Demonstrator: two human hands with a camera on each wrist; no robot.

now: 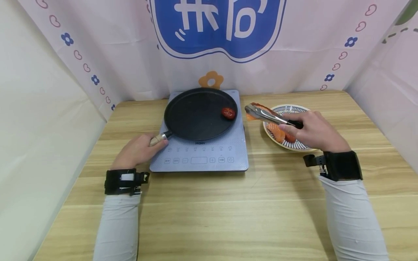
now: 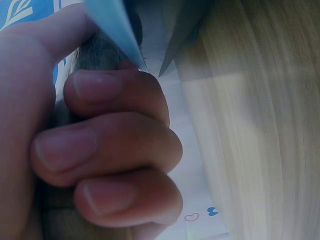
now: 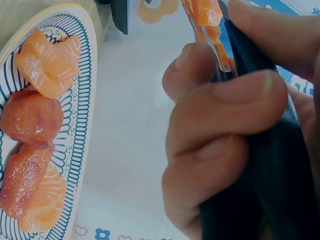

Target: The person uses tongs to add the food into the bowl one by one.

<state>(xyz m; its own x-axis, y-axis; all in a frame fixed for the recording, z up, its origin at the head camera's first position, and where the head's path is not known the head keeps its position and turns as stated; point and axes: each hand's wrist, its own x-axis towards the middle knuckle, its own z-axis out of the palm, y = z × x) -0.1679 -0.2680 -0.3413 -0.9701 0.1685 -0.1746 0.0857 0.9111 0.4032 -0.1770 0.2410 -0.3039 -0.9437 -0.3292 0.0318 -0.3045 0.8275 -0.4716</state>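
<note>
My left hand (image 1: 138,150) grips the wooden handle (image 1: 158,139) of a flat black pan (image 1: 197,116). In the left wrist view its fingers (image 2: 100,145) curl round that handle. A dark red, glossy piece of food (image 1: 228,113) lies at the pan's right side. My right hand (image 1: 316,132) holds metal tongs (image 1: 266,115) with black grips, between the pan and a patterned plate (image 1: 295,145). An orange salmon-like piece (image 3: 206,12) sits between the tongs' tips. On the plate lie orange pieces (image 3: 47,65) and reddish pieces (image 3: 32,117).
Under the pan is a grey induction cooktop (image 1: 199,166) with touch keys along its front. It stands on a wood-grain table (image 1: 209,217). A printed white curtain (image 1: 130,65) hangs directly behind the table, and pale walls flank both sides.
</note>
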